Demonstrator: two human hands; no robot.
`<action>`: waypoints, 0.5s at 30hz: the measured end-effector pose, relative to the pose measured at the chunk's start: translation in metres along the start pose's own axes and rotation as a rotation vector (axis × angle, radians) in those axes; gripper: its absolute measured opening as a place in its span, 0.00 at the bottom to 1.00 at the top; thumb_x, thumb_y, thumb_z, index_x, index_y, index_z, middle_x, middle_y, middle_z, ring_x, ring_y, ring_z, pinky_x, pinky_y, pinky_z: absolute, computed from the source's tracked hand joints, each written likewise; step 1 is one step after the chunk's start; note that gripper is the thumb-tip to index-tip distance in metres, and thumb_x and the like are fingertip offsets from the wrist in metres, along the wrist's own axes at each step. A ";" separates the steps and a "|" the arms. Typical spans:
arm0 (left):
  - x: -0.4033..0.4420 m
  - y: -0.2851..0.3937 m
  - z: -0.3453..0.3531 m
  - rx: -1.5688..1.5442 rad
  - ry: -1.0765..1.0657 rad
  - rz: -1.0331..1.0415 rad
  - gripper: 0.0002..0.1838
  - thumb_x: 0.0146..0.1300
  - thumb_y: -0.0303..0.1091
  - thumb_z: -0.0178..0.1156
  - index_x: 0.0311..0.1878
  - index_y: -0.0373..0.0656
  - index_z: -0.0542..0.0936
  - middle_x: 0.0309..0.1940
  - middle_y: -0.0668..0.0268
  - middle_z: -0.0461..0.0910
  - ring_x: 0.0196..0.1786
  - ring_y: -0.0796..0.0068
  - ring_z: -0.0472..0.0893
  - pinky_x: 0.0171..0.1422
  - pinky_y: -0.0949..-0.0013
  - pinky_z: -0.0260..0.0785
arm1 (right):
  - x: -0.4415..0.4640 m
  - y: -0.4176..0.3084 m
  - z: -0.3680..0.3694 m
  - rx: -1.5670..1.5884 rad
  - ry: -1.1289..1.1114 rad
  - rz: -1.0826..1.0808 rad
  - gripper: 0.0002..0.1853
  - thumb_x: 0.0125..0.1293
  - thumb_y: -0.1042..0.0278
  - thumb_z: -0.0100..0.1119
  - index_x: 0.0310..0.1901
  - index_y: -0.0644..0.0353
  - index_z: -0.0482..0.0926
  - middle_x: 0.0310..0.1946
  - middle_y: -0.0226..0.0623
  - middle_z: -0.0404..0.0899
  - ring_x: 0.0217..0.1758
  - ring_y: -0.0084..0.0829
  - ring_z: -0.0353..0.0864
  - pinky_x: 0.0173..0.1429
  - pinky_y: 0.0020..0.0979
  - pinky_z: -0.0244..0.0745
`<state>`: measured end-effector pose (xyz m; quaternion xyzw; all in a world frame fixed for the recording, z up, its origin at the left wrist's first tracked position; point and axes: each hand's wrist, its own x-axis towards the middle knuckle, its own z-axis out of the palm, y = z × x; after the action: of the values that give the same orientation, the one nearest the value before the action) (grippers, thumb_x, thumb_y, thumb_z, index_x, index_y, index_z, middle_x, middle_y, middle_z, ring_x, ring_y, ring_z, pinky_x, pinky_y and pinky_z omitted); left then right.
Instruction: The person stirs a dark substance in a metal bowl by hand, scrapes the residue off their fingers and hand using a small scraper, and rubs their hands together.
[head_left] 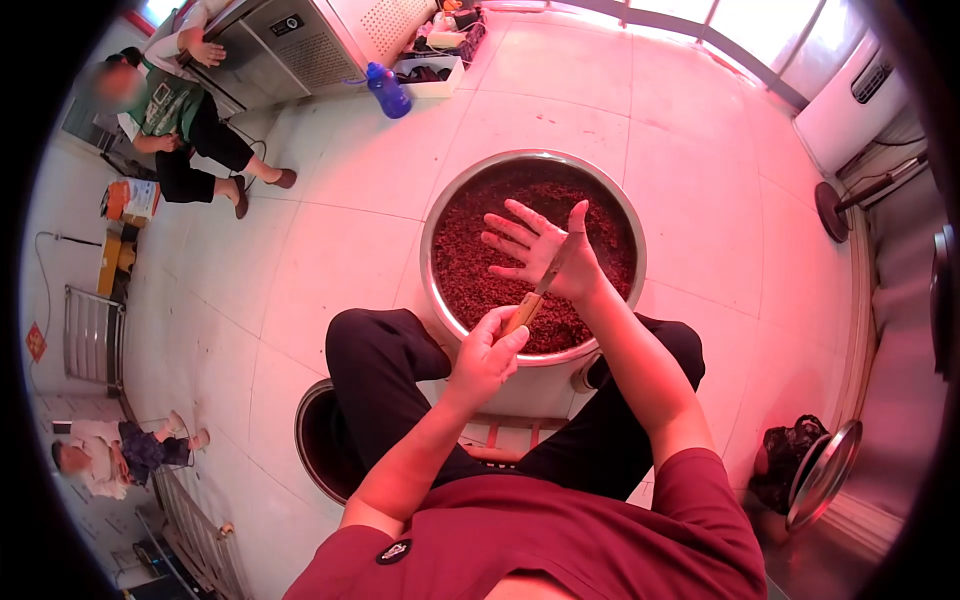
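The floor (pixel 330 270) is laid in pale, smooth square tiles with thin joints, tinted pink by the light. On it stands a wide, round basin (pixel 432 270) of shiny metal with a rolled rim, filled with a dark red mass (pixel 470 265), coarse, crumbly and moist-looking. The right hand (pixel 540 248) is held above the mass, palm up, its fingers and thumb spread well apart. The left hand (pixel 485 355), over the basin's near rim, has its fingers closed around the handle of a knife (pixel 546 278). That handle is tan and looks wooden; the narrow grey blade slants up across the right palm towards the thumb, though whether it touches the skin cannot be told.

At the floor's upper left edge stands a metal cabinet (pixel 290 45), a person in a green top (pixel 165 105) seated beside it. A round, dark bucket (pixel 300 430) is by the wearer's left knee, which hides part of its rim. Near the floor's right edge a round metal lid (pixel 835 475) stands tilted beside a crinkled black bag (pixel 785 455). Beyond the basin is a translucent blue bottle (pixel 388 92). Both hands and the right forearm block part of the mass from view.
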<state>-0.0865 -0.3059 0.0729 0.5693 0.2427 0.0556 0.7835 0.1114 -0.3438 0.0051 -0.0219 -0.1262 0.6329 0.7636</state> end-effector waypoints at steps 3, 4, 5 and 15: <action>-0.001 0.006 -0.003 -0.082 -0.022 -0.030 0.17 0.69 0.35 0.55 0.57 0.37 0.69 0.25 0.76 0.67 0.18 0.91 0.63 0.21 0.83 0.54 | -0.001 0.001 0.006 0.003 -0.022 0.000 0.53 0.52 0.20 0.44 0.72 0.52 0.54 0.73 0.47 0.50 0.75 0.48 0.51 0.67 0.60 0.59; 0.000 0.006 -0.002 -0.075 -0.014 -0.022 0.17 0.70 0.35 0.54 0.57 0.36 0.69 0.24 0.75 0.67 0.17 0.90 0.62 0.20 0.83 0.53 | -0.002 0.001 0.007 -0.013 -0.033 -0.003 0.54 0.52 0.19 0.44 0.72 0.52 0.52 0.73 0.47 0.49 0.75 0.47 0.50 0.68 0.60 0.57; 0.000 0.005 -0.002 -0.066 -0.006 -0.014 0.17 0.70 0.34 0.53 0.57 0.36 0.69 0.23 0.75 0.67 0.16 0.89 0.62 0.20 0.83 0.52 | -0.002 0.001 0.007 -0.029 -0.044 -0.007 0.55 0.52 0.19 0.44 0.73 0.51 0.51 0.74 0.47 0.48 0.75 0.47 0.49 0.69 0.60 0.55; 0.013 0.015 -0.004 -0.093 -0.012 0.005 0.18 0.69 0.34 0.53 0.59 0.35 0.68 0.22 0.74 0.68 0.15 0.89 0.61 0.19 0.83 0.51 | -0.003 0.011 0.011 -0.139 -0.054 0.075 0.57 0.49 0.16 0.43 0.73 0.51 0.52 0.73 0.47 0.51 0.75 0.49 0.51 0.70 0.57 0.55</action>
<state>-0.0741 -0.2929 0.0813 0.5334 0.2337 0.0655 0.8103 0.0976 -0.3458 0.0132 -0.0627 -0.1894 0.6512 0.7322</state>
